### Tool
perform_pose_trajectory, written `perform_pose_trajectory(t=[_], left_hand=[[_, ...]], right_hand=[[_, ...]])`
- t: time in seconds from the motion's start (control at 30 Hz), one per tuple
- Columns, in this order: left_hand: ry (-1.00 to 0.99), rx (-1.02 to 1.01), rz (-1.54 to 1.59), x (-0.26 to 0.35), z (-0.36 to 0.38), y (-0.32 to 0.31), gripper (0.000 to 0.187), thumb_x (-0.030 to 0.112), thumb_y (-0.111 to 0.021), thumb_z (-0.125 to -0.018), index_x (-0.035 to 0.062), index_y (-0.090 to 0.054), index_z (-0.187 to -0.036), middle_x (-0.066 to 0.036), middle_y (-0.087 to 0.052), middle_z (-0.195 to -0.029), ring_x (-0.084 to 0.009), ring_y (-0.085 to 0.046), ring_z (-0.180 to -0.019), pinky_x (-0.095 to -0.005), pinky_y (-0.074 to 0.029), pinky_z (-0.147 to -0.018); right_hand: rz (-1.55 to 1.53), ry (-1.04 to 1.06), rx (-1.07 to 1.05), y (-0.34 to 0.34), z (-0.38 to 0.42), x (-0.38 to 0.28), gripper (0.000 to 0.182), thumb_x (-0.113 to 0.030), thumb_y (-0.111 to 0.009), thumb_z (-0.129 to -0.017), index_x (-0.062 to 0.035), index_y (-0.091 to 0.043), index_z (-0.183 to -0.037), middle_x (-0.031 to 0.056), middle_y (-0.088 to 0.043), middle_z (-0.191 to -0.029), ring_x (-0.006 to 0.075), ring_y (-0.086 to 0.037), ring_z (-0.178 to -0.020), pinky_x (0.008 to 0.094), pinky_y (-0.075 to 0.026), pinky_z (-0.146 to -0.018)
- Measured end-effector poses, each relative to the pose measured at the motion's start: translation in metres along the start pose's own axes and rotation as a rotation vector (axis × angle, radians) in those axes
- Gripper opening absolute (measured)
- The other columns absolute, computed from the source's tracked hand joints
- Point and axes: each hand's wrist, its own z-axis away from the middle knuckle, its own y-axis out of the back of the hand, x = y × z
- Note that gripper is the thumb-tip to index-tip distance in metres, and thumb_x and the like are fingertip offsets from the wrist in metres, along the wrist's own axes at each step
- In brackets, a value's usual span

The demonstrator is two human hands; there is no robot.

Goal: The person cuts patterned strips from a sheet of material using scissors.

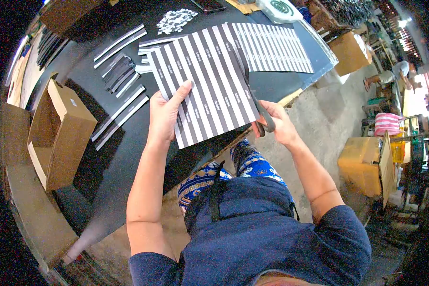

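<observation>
A black-and-white striped sheet (pixel 205 86) with small print is held up over the dark table's front edge. My left hand (pixel 167 112) grips its left side, thumb on top and fingers hidden beneath. In my right hand (pixel 276 124) are dark-handled scissors (pixel 267 119), their blades running up along the sheet's right side. Behind lies another striped sheet (pixel 274 47), partly covered. Cut strips (pixel 119 74) lie in groups to the left, and a pile of small black-and-white pieces (pixel 176 21) sits at the back.
An open cardboard box (pixel 71 138) stands on the table (pixel 124 167) at the left. A round whitish container (pixel 280 9) is at the back right. More cardboard boxes (pixel 360 164) stand on the floor at the right, and a person's limb (pixel 379 80) shows beyond.
</observation>
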Motion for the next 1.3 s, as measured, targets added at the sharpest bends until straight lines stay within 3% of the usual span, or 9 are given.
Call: perform_pose_trajectory(t=[0.17, 0.53, 0.63, 1.23, 1.3], left_hand=[[0.011, -0.007, 0.049, -0.0019, -0.0001, 0.0, 0.031, 0.019, -0.068, -0.078, -0.0003, -0.059, -0.1, -0.007, -0.064, -0.089, -0.0128, -0.062, -0.074, -0.0255, -0.05, -0.067], [0.021, 0.012, 0.041, 0.0004, 0.0019, -0.0029, 0.03, 0.019, -0.067, -0.079, 0.0004, -0.058, -0.101, -0.008, -0.064, -0.09, -0.0128, -0.061, -0.075, -0.0254, -0.051, -0.066], [-0.016, 0.037, 0.09, 0.0005, 0.0019, -0.0055, 0.028, 0.016, -0.066, -0.08, -0.0045, -0.058, -0.097, -0.012, -0.064, -0.086, -0.0135, -0.063, -0.068, -0.025, -0.053, -0.06], [0.05, -0.002, 0.094, -0.0018, -0.0003, -0.0024, 0.029, 0.019, -0.066, -0.08, 0.0009, -0.058, -0.101, -0.007, -0.064, -0.092, -0.0122, -0.061, -0.076, -0.0251, -0.05, -0.067], [0.013, 0.024, 0.153, -0.003, -0.0017, -0.0035, 0.026, 0.013, -0.065, -0.08, -0.0042, -0.057, -0.097, -0.012, -0.064, -0.087, -0.015, -0.063, -0.069, -0.0272, -0.054, -0.061]], right_hand=[[-0.016, 0.023, -0.015, 0.0006, -0.0015, 0.0, 0.016, -0.016, -0.051, -0.084, 0.0001, -0.054, -0.084, 0.0025, -0.053, -0.066, 0.0103, -0.052, -0.053, 0.0238, -0.042, -0.048], [0.127, 0.039, 0.078, -0.0027, -0.0035, -0.0013, 0.018, -0.017, -0.052, -0.083, 0.0006, -0.054, -0.079, 0.0028, -0.052, -0.057, 0.01, -0.051, -0.048, 0.024, -0.04, -0.045], [0.103, 0.021, 0.071, -0.0028, -0.0034, -0.0032, 0.018, -0.017, -0.053, -0.083, 0.0006, -0.053, -0.077, 0.0024, -0.052, -0.057, 0.01, -0.05, -0.047, 0.024, -0.04, -0.044], [0.077, -0.019, 0.075, -0.0032, -0.0047, -0.0026, 0.018, -0.016, -0.053, -0.083, 0.0011, -0.056, -0.082, 0.0012, -0.053, -0.06, 0.008, -0.049, -0.049, 0.0223, -0.039, -0.045], [0.088, -0.021, 0.066, -0.0014, -0.0052, -0.0005, 0.018, -0.016, -0.053, -0.083, 0.001, -0.056, -0.082, 0.0012, -0.053, -0.061, 0.0081, -0.05, -0.05, 0.0224, -0.039, -0.045]])
